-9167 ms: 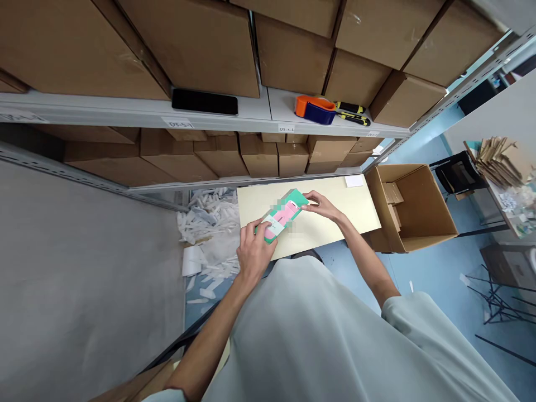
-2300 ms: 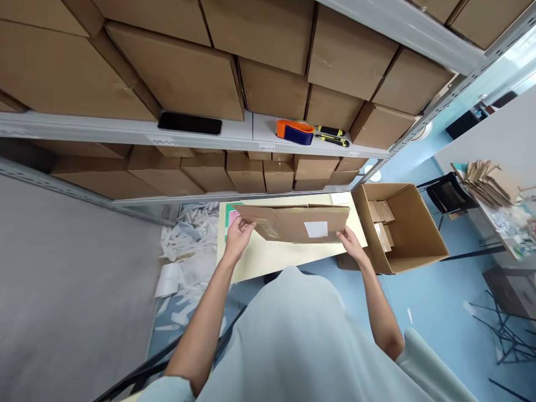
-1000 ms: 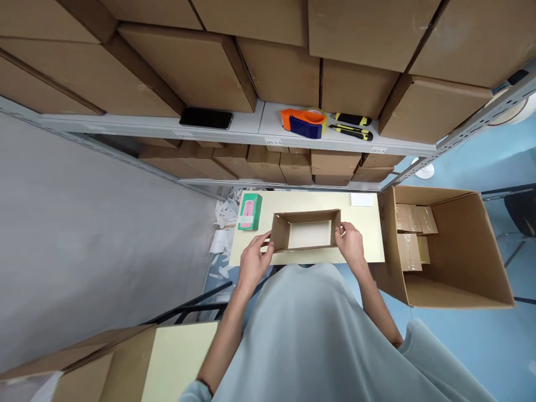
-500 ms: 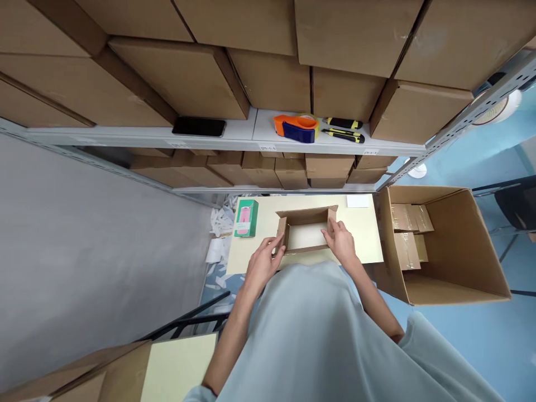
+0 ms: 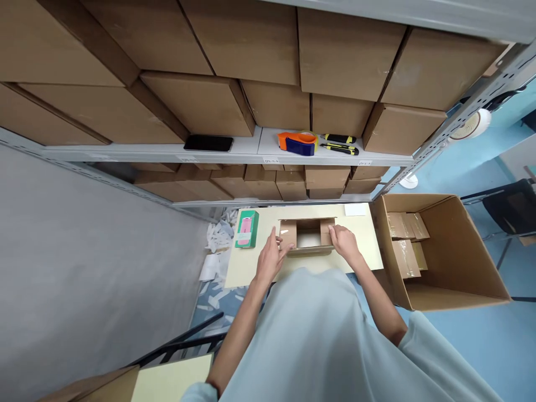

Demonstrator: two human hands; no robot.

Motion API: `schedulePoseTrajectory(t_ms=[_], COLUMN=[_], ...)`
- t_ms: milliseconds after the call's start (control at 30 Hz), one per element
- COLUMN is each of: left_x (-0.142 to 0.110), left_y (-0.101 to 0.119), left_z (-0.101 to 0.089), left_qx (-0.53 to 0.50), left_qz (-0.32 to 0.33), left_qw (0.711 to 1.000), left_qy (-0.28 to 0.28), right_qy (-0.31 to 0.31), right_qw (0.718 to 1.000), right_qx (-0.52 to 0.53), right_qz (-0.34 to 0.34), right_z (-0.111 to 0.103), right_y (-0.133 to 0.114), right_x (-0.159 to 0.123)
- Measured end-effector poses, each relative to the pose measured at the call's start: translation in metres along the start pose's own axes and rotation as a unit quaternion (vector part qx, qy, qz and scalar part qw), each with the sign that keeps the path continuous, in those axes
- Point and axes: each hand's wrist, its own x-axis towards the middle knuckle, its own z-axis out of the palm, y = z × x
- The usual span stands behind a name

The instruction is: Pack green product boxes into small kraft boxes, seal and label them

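Near the middle of the front edge of the worktop (image 5: 364, 231), an open box (image 5: 309, 224) sits with its left flap (image 5: 288, 231) and right flap (image 5: 327, 231) folded inward. If either is released too soon, it could spring back, since the creases look stiff; uneven pressure might skew the box or push it toward that edge. The left hand (image 5: 270, 260) has its fingers spread, touching the left flap but not closed around it, so that side seems likelier to slip. The right hand (image 5: 344, 241) touches the right flap; whether it pinches or only presses, I cannot tell. The box thus lies between both hands, one at each end. Toward the back left corner sits a green pack (image 5: 247, 229), apart from the left hand, though a wide swing could nudge it. At the back right corner lies a sheet (image 5: 355, 209); beyond the right edge stands a carton (image 5: 464, 251) holding small boxes (image 5: 405, 257).
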Motion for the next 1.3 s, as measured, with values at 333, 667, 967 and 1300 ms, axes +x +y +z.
schedulePoseTrajectory(t_ms=[333, 667, 967, 1300], left_x=[0.026, 0.037, 0.029, 0.027], left_y=[0.0, -0.014, -0.015, -0.034], left_z=[0.016, 0.017, 0.064, 0.102], left_qx=[0.036, 0.027, -0.045, -0.113], left_qz=[0.114, 0.058, 0.005, -0.073], left_qw=[0.991, 0.998, 0.996, 0.991], left_qy=[0.053, -0.007, 0.082, -0.014], right_qy=[0.085, 0.03, -0.02, -0.022], right_qw=[0.995, 0.986, 0.989, 0.988], right_qx=[-0.051, 0.162, 0.126, 0.122], right_qz=[-0.001, 0.01, 0.072, 0.094], right_z=[0.025, 0.031, 0.023, 0.069], right_y=[0.022, 0.05, 0.045, 0.073], right_x=[-0.002, -0.006, 0.007, 0.007])
